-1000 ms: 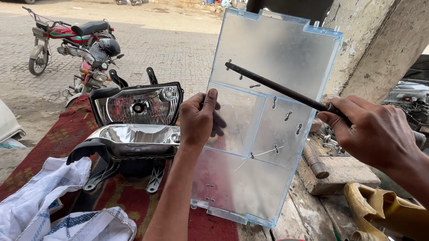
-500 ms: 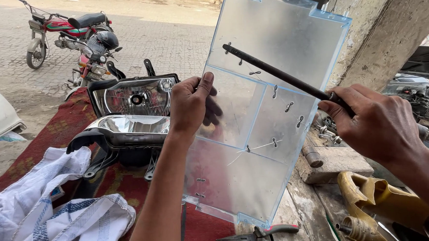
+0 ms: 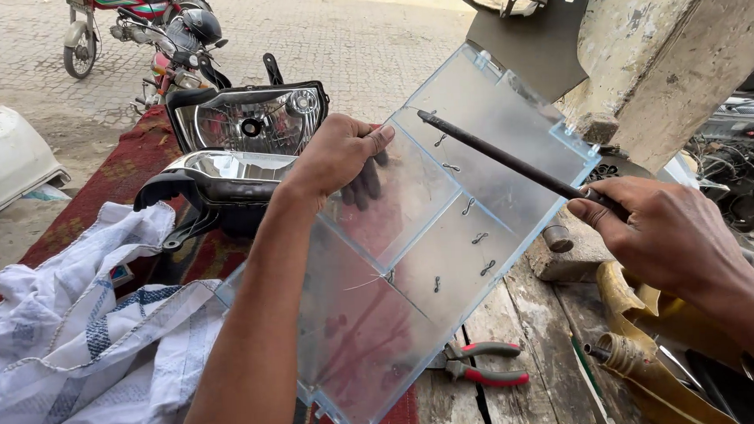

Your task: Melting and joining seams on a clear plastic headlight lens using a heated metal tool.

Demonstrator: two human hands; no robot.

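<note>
Above the bench (image 3: 521, 333), the left hand (image 3: 340, 154) grips the edge of a clear panel (image 3: 414, 262), fingers behind it, holding it tilted. The right hand (image 3: 662, 236) is closed around a dark rod (image 3: 503, 158), whose tip lies on the panel's upper part. Pliers (image 3: 484, 361) lie under the panel's lower edge. Two headlights (image 3: 248, 124) rest on a red cloth (image 3: 125, 165) beyond, with a white sack (image 3: 74, 340) left and a motorcycle (image 3: 148, 26) behind.

Clear bluish panel (image 3: 447, 234), black rod (image 3: 503, 158), red-handled pliers (image 3: 484, 363), blue-striped white cloth (image 3: 83, 339).
</note>
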